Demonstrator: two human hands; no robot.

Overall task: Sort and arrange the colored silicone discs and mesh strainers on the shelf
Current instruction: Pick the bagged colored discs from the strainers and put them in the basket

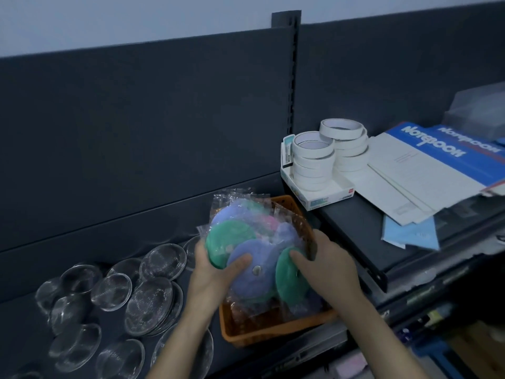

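Nearest us, our left hand [216,272] and right hand [325,266] grip a fan of bagged silicone discs [252,272] over the orange basket [273,333], thumbs pressed on the fronts and fingers curled behind. Left of the basket, mesh strainers [150,302] lie scattered on the dark shelf [19,332]. Farther right, tape rolls [314,157] stand beside notebooks [437,157].

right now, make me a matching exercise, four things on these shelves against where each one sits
Things
1 mesh strainers
2 orange basket
3 tape rolls
4 blue notebook

Places
a stacked in a white box
b scattered loose at far left
c lying flat at far right
d in the middle, full of bagged discs

Pairs: 1-b, 2-d, 3-a, 4-c
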